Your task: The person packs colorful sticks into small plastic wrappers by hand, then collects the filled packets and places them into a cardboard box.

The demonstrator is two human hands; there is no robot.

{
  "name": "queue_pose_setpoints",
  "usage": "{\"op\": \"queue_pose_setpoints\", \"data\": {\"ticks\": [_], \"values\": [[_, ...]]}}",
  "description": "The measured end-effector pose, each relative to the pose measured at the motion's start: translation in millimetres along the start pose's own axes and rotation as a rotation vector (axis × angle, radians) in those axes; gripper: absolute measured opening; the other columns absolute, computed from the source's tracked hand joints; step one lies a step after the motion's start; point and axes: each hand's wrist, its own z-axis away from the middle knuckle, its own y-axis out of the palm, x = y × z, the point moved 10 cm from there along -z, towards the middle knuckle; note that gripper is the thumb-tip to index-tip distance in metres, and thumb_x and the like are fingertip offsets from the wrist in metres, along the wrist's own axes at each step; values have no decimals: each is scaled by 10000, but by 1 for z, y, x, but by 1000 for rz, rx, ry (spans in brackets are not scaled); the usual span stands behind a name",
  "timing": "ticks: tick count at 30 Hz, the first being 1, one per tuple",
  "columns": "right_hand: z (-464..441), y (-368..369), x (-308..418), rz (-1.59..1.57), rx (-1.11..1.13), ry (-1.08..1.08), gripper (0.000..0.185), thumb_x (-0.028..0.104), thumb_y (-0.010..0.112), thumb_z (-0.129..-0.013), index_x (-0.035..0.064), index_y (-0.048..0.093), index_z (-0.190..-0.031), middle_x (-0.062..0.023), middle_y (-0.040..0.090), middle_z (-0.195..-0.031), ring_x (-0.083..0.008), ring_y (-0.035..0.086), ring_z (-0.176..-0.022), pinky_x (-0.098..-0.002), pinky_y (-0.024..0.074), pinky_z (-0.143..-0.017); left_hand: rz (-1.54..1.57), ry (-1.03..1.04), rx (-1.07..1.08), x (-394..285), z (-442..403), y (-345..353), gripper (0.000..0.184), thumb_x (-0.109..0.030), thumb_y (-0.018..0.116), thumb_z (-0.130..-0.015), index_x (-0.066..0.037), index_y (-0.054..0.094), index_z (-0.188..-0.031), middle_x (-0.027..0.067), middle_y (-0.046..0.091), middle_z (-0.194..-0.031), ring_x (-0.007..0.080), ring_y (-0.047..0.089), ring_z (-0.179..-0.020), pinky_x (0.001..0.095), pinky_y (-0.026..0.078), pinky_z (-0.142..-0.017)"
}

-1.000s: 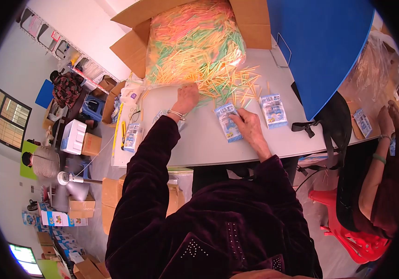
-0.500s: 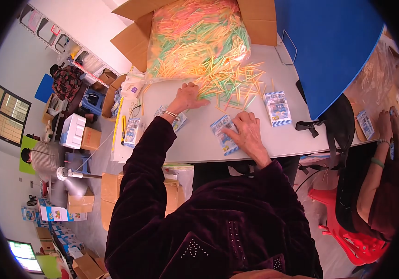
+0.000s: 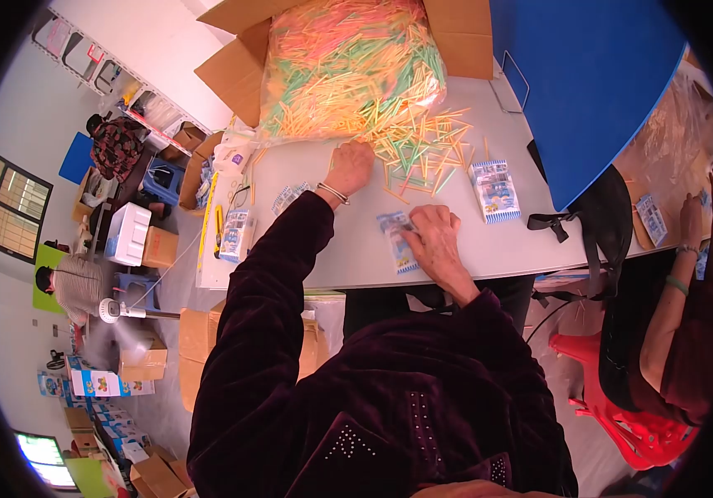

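A heap of thin straw-like sticks [image 3: 423,158] in yellow, green and pink spills from a clear plastic bag [image 3: 348,75] onto the white table. My left hand [image 3: 351,168] is at the left edge of the heap, its fingers curled in and their tips hidden. Anything it might hold cannot be made out. My right hand [image 3: 441,247] has its thumb and fingers closed on the edge of a blue-and-white printed packet [image 3: 396,241], which is slightly blurred. Another such packet [image 3: 292,199] lies beyond my left forearm, partly covered by it.
A cardboard box [image 3: 240,79] holds the bag. More printed packets stand at the right [image 3: 494,192] and left [image 3: 236,232], near a yellow cutter [image 3: 219,228]. A blue panel [image 3: 581,91] borders the right side. A co-worker's hands [image 3: 693,220] are at far right.
My left hand has moved right along the heap's edge, its spread fingers now curled. The packet in my right hand has shifted slightly; the packet by my left forearm is farther left.
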Motion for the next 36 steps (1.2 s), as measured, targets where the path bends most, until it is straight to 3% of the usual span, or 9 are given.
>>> {"op": "queue_pose_setpoints", "data": {"ticks": [6, 10, 12, 14, 17, 28, 30, 32, 36], "values": [[-9, 8, -54, -572, -50, 311, 158, 97, 638, -797, -18, 548, -736, -75, 492, -524, -149, 475, -453, -300, 358, -444, 107, 33, -132, 19, 1, -6, 194, -115, 481, -814, 43, 511, -923, 208, 620, -834, 360, 618, -755, 416, 500, -637], [-18, 18, -71, -791, -16, 392, 155, 100, 645, -805, -36, 584, -762, -31, 551, -562, -58, 484, -513, -250, 383, -474, 628, -87, 12, 39, 13, -13, 233, -156, 471, -870, 38, 488, -999, 161, 628, -856, 264, 624, -786, 350, 490, -667], [-21, 25, -67, -933, 92, 466, 189, 118, 627, -839, -39, 640, -943, -23, 656, -766, -51, 576, -664, -198, 461, -584, 903, -143, 83, 39, 23, -11, 247, -177, 471, -891, 30, 489, -1024, 135, 629, -869, 232, 620, -796, 337, 483, -691], [-26, 23, -62, -940, 83, 476, 177, 112, 625, -834, -41, 647, -920, -21, 647, -728, -47, 556, -630, -202, 448, -560, 1454, -164, 54, 31, 35, -16, 256, -211, 470, -918, 6, 503, -1049, 92, 619, -892, 181, 601, -798, 315, 469, -737], [-29, 25, -66, -936, 87, 492, 168, 110, 619, -835, -41, 658, -897, -23, 641, -695, -41, 537, -595, -204, 435, -535, 1635, -343, 65, 31, 43, -11, 229, -221, 463, -929, -20, 532, -1013, 82, 618, -943, 169, 589, -857, 309, 452, -787], [-30, 37, -75, -936, 204, 519, 185, 137, 619, -849, -41, 654, -817, -3, 576, -648, -31, 500, -580, -217, 391, -507, 1476, -153, -201, 21, 35, -55, 232, -212, 420, -943, -32, 537, -1029, 76, 603, -1011, 161, 536, -1010, 329, 397, -888], [-41, 18, -68, -602, 80, 214, 159, 118, 639, -823, -37, 645, -860, -49, 539, -667, -120, 528, -616, -278, 406, -552, 1490, -156, -177, 17, 36, -58, 226, -203, 416, -946, -32, 537, -1030, 81, 601, -1008, 171, 551, -994, 335, 410, -886], [-45, 2, -55, -472, -27, 154, 160, 110, 638, -818, -35, 636, -885, -61, 524, -689, -134, 519, -645, -286, 395, -567, 1775, -164, -130, 4, 40, -61, 228, -197, 415, -954, -16, 524, -1040, 96, 598, -1004, 200, 584, -946, 341, 447, -862], [-46, -17, -43, -287, -169, 68, 160, 80, 643, -791, -40, 615, -893, -105, 510, -712, -201, 505, -648, -289, 387, -574, 1817, -153, -105, -5, 44, -62, 223, -186, 425, -955, 2, 503, -1045, 123, 592, -1007, 229, 604, -916, 343, 478, -845]]}}
